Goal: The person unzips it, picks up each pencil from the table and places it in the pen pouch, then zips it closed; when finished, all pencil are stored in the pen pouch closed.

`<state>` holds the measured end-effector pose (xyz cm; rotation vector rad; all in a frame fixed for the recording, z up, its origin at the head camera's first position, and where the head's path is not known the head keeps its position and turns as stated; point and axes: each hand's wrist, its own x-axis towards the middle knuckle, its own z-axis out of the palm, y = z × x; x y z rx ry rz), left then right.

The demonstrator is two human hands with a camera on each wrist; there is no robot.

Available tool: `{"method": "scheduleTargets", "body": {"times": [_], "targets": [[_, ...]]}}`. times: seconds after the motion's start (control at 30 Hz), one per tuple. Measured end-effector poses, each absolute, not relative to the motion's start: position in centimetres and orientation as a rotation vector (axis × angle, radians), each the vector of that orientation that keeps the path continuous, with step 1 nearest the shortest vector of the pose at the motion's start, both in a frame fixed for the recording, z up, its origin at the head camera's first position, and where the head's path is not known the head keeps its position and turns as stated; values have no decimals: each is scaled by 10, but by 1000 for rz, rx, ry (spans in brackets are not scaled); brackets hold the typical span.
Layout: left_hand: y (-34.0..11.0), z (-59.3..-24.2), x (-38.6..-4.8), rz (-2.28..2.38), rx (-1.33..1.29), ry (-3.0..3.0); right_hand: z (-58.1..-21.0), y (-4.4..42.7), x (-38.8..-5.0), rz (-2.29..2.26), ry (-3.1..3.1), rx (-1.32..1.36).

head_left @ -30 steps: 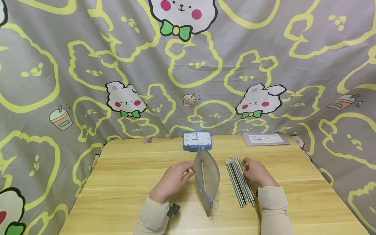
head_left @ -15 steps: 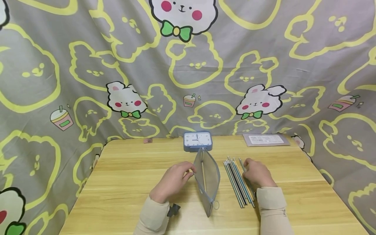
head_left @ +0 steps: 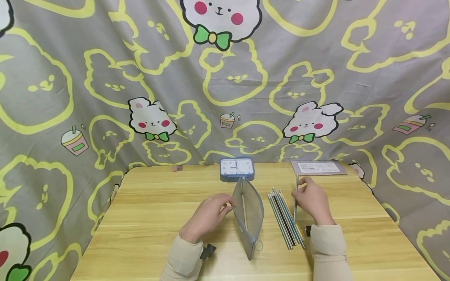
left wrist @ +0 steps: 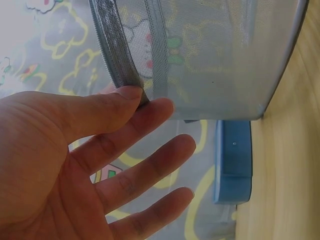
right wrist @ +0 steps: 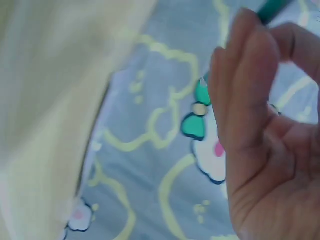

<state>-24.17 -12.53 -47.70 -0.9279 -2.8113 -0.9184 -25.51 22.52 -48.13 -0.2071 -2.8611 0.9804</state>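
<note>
A grey mesh zip pouch point(head_left: 254, 207) stands gaping on the table with one pencil point(head_left: 244, 212) inside. My left hand point(head_left: 207, 216) pinches its zipped edge point(left wrist: 120, 55) between thumb and index finger, the other fingers spread, as the left wrist view shows. To the right of the pouch lies a bundle of several pencils point(head_left: 284, 218). Over the right side of that bundle, my right hand point(head_left: 313, 200) pinches a single pencil point(head_left: 296, 210) by its upper part, held nearly upright. In the right wrist view a green piece of it point(right wrist: 272, 10) shows at the fingertips.
A blue clock point(head_left: 236, 169) stands behind the pouch. At the back right lies a flat grey packet with a white label point(head_left: 318, 167); a small pinkish piece point(head_left: 177, 168) lies at the back left. A patterned curtain point(head_left: 246, 89) hangs behind the table.
My right hand has drawn one pencil away from the bundle and raised it, turning it more upright. The left hand and the pouch have hardly moved.
</note>
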Motion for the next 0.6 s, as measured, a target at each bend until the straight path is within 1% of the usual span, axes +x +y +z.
{"method": "scheduleTargets", "body": {"times": [0.2, 0.6], "targets": [[-125, -477, -242, -921, -923, -2813, -455, 212, -243, 1157, -2701, -289], [-125, -475, -241, -935, -936, -2800, -423, 190, -224, 1184, -2636, -237]]}}
